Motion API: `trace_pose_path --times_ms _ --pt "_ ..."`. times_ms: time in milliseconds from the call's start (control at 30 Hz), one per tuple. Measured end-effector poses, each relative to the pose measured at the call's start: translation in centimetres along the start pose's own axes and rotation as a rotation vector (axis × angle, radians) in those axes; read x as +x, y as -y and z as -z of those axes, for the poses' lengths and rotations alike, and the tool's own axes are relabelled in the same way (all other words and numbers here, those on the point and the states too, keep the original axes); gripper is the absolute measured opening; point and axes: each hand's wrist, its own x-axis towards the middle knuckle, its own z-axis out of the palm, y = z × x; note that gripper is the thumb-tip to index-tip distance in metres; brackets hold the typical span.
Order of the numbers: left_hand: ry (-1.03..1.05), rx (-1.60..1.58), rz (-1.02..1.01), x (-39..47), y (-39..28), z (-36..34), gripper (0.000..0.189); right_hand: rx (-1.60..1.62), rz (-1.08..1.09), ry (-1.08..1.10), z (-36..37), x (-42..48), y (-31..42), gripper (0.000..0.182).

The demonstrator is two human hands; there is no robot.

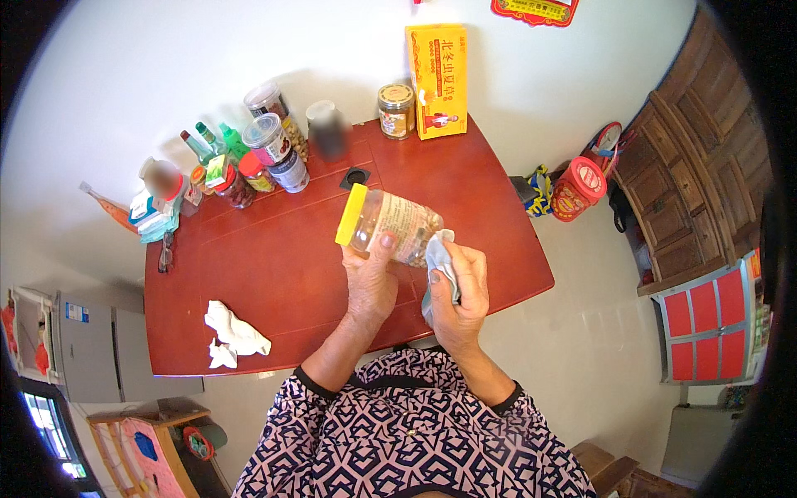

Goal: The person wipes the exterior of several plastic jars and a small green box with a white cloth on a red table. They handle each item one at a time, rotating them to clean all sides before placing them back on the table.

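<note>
My left hand (373,274) grips a clear plastic jar (398,218) with a yellow lid, tilted on its side above the red table (280,261). The lid points to the upper left. A printed label wraps the jar, and small pale pieces show inside. Around a light blue-grey cloth (439,255) the fingers of my right hand (461,286) are closed, with the cloth against the jar's base. Crumpled white tissue (236,333) lies at the table's near left.
Several jars (268,140) and green bottles (233,140) stand along the back left, near eyeglasses (165,252). A gold-lidded jar (396,112) and a yellow box (439,81) stand at the back. A small black square item (355,178) lies behind the held jar. A red tub (579,187) is beyond the right edge.
</note>
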Motion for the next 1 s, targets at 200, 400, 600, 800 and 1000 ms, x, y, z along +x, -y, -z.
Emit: trace_pose_path --times_ms 200,400,600,800,1000 --pt "0.044 -0.041 0.078 -0.3 -0.2 1.3 0.062 0.026 -0.057 0.083 0.4 1.4 -0.9 0.027" --pt "0.146 -0.024 0.165 -0.3 -0.4 1.8 0.067 0.085 -0.204 0.177 1.7 3.1 -1.8 0.026" --pt "0.225 -0.064 0.216 0.4 0.3 1.3 0.063 -0.135 0.142 0.325 1.9 4.1 -2.9 0.032" --pt "0.245 -0.145 0.277 0.6 1.7 0.3 0.069 0.171 -0.092 0.404 2.8 6.8 -5.7 0.026" --pt "0.204 0.009 0.242 1.7 3.3 -1.1 0.093 0.171 -0.053 0.472 4.3 8.6 -6.3 0.027"
